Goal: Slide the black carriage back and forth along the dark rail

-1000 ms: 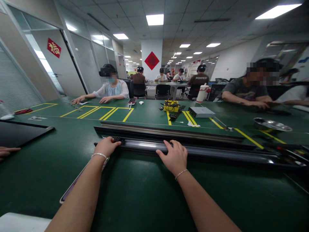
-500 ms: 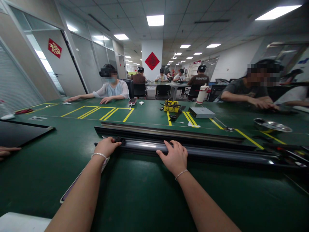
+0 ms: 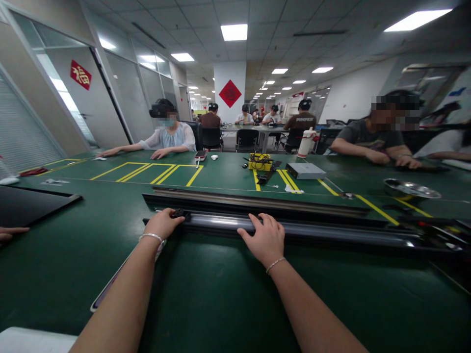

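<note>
A long, glossy dark bar point(image 3: 331, 234) lies across the green table in front of me. My left hand point(image 3: 162, 226) is closed at the bar's left end, thumb and fingers around a small black piece point(image 3: 179, 214) that sits on it. The exact form of that piece is partly hidden by my fingers. My right hand point(image 3: 265, 239) lies on the bar farther right, its fingers spread and touching the surface. Just behind runs a second long dark rail point(image 3: 257, 202), roughly parallel. A phone-like flat object point(image 3: 110, 289) is partly under my left forearm.
A dark flat panel point(image 3: 33, 203) is at the left, a person's hand point(image 3: 13, 233) beside it. Farther back are a yellow box point(image 3: 260, 161) with black cables, a silver box point(image 3: 306, 171), a white bottle point(image 3: 306, 143) and a metal dish point(image 3: 412, 189). People sit across the table.
Both my hands keep the same hold on the bar and the black piece. The view has shifted slightly. At the right, the co-worker's hands have moved apart.
</note>
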Motion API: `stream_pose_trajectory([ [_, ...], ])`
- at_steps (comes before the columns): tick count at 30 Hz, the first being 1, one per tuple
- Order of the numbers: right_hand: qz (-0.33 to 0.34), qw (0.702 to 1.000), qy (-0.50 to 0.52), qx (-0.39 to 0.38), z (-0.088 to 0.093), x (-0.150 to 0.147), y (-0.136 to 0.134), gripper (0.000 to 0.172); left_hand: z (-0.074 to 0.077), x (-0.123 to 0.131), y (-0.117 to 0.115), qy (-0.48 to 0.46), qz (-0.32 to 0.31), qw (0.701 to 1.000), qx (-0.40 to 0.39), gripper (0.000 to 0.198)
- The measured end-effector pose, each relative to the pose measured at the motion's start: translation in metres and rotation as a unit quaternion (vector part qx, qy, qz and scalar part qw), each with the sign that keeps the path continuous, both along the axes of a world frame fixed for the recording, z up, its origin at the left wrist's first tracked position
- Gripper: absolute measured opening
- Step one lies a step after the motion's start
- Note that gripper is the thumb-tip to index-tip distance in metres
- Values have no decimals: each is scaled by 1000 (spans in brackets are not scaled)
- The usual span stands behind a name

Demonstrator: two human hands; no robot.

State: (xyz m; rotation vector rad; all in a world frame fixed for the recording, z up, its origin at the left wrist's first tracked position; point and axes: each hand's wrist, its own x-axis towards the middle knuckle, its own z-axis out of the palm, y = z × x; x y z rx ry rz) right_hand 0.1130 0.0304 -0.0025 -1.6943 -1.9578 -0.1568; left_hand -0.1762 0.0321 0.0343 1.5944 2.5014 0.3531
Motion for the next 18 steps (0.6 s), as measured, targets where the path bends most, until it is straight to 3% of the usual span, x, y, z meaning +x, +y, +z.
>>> stream_pose_trajectory([
  [18, -4, 1000, -4, -19, 1, 0, 0, 53, 1, -5, 0, -48, -11, 999, 9, 40],
])
